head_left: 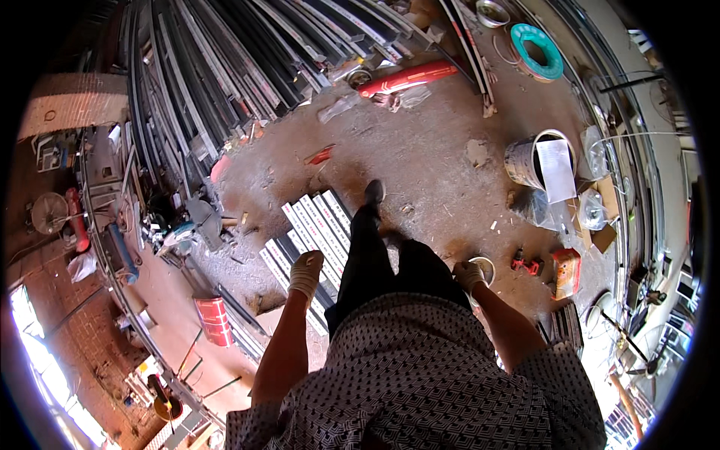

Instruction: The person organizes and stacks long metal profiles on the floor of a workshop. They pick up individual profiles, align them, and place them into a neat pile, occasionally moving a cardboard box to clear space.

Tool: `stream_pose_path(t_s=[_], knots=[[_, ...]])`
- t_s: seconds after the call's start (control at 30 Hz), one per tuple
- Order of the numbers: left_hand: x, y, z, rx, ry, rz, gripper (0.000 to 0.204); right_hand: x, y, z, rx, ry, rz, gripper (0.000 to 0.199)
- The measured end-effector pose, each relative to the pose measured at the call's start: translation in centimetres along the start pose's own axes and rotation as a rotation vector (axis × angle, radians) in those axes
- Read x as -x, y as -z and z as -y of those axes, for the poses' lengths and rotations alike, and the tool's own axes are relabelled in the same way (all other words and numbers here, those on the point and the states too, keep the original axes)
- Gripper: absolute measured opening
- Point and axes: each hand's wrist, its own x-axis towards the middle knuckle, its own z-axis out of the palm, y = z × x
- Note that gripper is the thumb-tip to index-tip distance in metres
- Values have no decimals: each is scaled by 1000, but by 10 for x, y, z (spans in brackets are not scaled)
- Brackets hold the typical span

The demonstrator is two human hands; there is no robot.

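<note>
I stand on a dirt floor in a metal workshop, one dark-trousered leg stepping forward. My left hand [306, 271], in a pale work glove, hangs at my side with its fingers curled and nothing visible in it, above a bundle of white and dark metal profiles [315, 225] lying on the floor. My right hand [469, 276], also gloved, is closed beside a small round pale ring-shaped thing [486, 264]. I cannot tell whether the hand grips it or whether it lies on the floor behind.
Long metal bars and profiles [225, 67] are stacked at the back left. A red cylinder [409, 76] lies ahead; a bucket with a white sheet [536, 161] stands at right. Also around: a green hose coil [538, 51], a red can [214, 319], small red tools [527, 262] and an orange box [566, 271].
</note>
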Motion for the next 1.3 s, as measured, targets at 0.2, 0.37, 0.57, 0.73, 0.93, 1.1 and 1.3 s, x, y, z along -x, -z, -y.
stream_pose_path(t_s=[0.2,0.37,0.57,0.73,0.93,1.1,1.3], knots=[[-20,41,28,-125,174,12,34,36,77,138,-421,-432,-51,22],[-68,46,-41,4,203,114,30,22,129,175,-676,-414,-242,35],[-175,47,-124,-40,227,91,25,-12,185,258,-937,-212,-392,32],[-253,10,-209,-160,133,182,24,4,197,246,-858,-289,-559,34],[-270,-132,-291,-381,-134,322,22,62,139,137,-1309,-527,-769,32],[-243,-225,-307,-390,-178,423,28,103,101,68,-1514,-740,-755,29],[-179,-319,-277,-609,-65,536,28,132,118,-8,-1733,-639,-951,28]])
